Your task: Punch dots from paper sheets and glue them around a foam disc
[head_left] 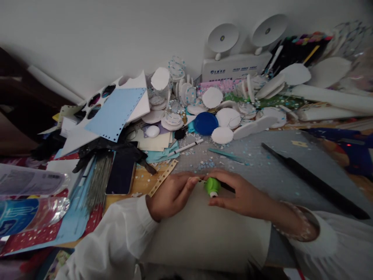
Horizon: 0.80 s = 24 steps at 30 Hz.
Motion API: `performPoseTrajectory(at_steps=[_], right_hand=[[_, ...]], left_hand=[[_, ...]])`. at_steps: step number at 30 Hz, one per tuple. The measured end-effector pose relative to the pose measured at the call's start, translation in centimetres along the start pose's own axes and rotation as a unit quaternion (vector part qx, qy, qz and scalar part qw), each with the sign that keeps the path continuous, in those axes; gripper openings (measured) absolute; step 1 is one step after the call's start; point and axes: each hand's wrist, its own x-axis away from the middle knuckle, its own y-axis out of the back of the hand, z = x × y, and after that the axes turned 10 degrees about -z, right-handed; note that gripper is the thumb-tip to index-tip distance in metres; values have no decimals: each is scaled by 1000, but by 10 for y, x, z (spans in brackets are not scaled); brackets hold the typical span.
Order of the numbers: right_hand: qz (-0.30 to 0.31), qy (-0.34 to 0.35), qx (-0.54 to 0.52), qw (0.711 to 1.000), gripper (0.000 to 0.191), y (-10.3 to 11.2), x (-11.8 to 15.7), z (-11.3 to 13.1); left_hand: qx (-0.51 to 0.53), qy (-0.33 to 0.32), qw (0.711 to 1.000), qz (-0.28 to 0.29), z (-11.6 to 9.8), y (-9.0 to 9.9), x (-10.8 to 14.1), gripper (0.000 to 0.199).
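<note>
My right hand (240,192) is closed around a small bright-green craft punch (212,186) with a white end, above a pale sheet (210,237). Close on its left, my left hand (175,194) is pinched, thumb against fingers. A tiny bit shows between its fingertips and the punch, too small to name. Beneath the pale sheet lies a grey cutting mat (250,151), with small pale-blue and white paper bits scattered beyond my fingers. A yellowish strip with star-shaped holes (163,178) rests beside my left hand.
White foam discs (221,135) crowd the back, near a blue lid (205,123). A black-handled tool (317,182) and a blue glue gun (349,144) lie right. Left are a phone (121,171), bundled wires (99,182), plastic bottles (32,216) and punched blue paper (115,111).
</note>
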Motion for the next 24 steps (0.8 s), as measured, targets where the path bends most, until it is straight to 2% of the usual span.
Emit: performPoseTrajectory(at_steps=[7,15,19,22,24], right_hand=[[18,-22,-30,999,30,2,-2,2],[-21,-23,-11,999,11,-1,0,8],[-38,-16,3,999,6,-5,-1,11],[-43,-5,6,999,4,-7,-1,10],[-53,6,10,999,8,-9,0,8]], left_hand=[[13,-5,1000,-2,0,0,0,37],[11,-11,1000,-1,2,-2,1,36],[11,17,1000,-5,0,-3,1,32],[-7,41,999,-15,-1,-6,1,51],[-13,41,999,-25,-2,-9,1,52]])
